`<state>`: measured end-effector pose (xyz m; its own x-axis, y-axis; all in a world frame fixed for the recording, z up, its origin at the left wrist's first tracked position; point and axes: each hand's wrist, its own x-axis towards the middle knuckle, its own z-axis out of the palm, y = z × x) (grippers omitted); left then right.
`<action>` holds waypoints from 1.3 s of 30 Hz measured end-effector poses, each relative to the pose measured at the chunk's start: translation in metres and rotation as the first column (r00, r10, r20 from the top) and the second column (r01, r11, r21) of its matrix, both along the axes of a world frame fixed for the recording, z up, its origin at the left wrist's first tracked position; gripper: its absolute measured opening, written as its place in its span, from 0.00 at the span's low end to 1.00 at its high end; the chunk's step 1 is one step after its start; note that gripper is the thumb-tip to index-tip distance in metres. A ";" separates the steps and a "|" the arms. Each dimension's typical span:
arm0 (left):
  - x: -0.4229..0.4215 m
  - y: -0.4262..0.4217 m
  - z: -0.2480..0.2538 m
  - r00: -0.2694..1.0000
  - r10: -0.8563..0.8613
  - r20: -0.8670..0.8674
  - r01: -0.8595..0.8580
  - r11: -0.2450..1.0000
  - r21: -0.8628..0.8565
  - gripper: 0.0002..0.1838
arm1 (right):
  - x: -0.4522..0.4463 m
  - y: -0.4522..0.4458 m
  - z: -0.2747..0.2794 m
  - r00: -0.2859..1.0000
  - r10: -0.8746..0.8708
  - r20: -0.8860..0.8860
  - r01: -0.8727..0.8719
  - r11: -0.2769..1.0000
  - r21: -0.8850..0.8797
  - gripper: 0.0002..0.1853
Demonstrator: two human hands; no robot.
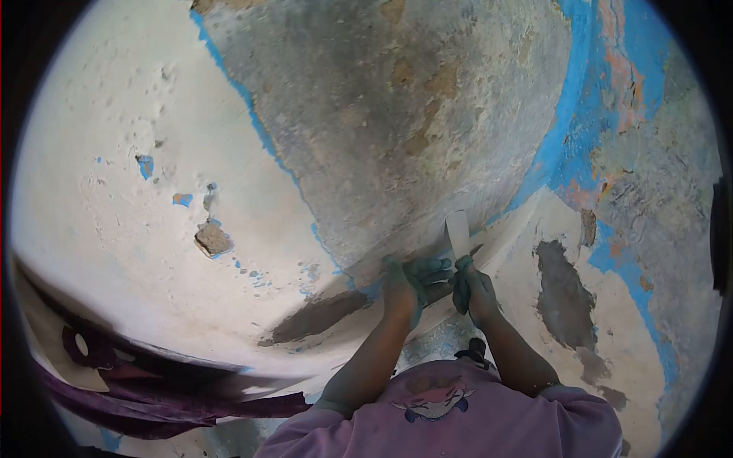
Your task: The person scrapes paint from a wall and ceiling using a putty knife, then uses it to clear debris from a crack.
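My right hand (476, 290) is closed around the handle of a putty knife (458, 233). Its pale flat blade points up toward the wall, close to the bottom of a large bare grey patch (412, 114). To the left of it, my left hand (416, 286) is held with its fingers stretched toward the right hand and nothing visible in it. Blue paint edges (259, 130) border the grey patch, with white-painted wall (99, 221) beside it. Whether the blade touches the wall I cannot tell.
A dark purple cloth (153, 404) hangs or lies at the lower left. Chipped holes (212, 239) mark the white wall. On the right are a dark grey patch (566, 298) and peeling blue paint (584, 99).
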<state>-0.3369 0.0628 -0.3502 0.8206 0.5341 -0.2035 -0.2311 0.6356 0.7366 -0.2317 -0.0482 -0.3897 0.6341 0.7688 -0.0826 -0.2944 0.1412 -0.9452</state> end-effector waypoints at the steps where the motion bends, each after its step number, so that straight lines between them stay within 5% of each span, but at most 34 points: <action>1: 0.000 -0.001 -0.002 1.000 -0.013 0.000 0.013 1.000 -0.006 0.48 | -0.002 0.000 0.003 1.000 -0.013 0.000 0.013 1.000 -0.006 0.27; 9: 0.007 -0.010 -0.009 1.000 0.014 -0.005 -0.014 0.997 -0.081 0.42 | 0.000 0.008 0.033 0.973 -0.161 0.169 0.145 0.984 0.104 0.24; 13: 0.022 -0.012 -0.024 0.997 -0.067 -0.024 0.065 0.995 -0.074 0.43 | -0.014 0.003 0.017 0.972 -0.223 0.071 0.223 0.975 0.001 0.22; 15: 0.032 -0.015 -0.029 0.984 -0.062 -0.169 0.053 0.997 -0.057 0.43 | -0.008 0.000 0.024 0.944 -0.266 -0.194 0.282 0.958 0.057 0.18; 18: 0.042 -0.021 -0.036 0.976 -0.101 -0.194 0.090 0.994 -0.066 0.43 | 0.022 0.000 0.039 0.894 -0.302 -0.332 0.345 0.935 0.078 0.17; 22: 0.066 -0.028 -0.038 0.970 -0.094 -0.226 0.072 0.992 -0.106 0.42 | 0.041 -0.008 0.037 0.877 -0.346 -0.334 0.384 0.922 0.054 0.18; 24: 0.079 -0.031 -0.042 0.976 -0.120 -0.181 0.102 0.989 -0.102 0.43 | 0.046 -0.015 0.021 0.903 -0.206 -0.376 0.237 0.971 0.036 0.21; 28: 0.114 -0.034 -0.059 0.963 -0.142 -0.227 0.128 0.989 -0.073 0.45 | 0.075 -0.021 0.015 0.902 -0.187 -0.389 0.216 0.976 0.033 0.21; 34: 0.174 -0.047 -0.052 0.949 -0.116 -0.293 0.118 0.993 -0.011 0.43 | 0.147 -0.025 0.025 0.959 -0.241 -0.150 0.257 0.961 0.099 0.24; 39: 0.214 -0.043 -0.055 0.889 -0.350 -0.295 0.368 0.930 0.006 0.43 | 0.179 -0.034 0.018 0.996 -0.086 0.007 0.084 0.987 0.135 0.24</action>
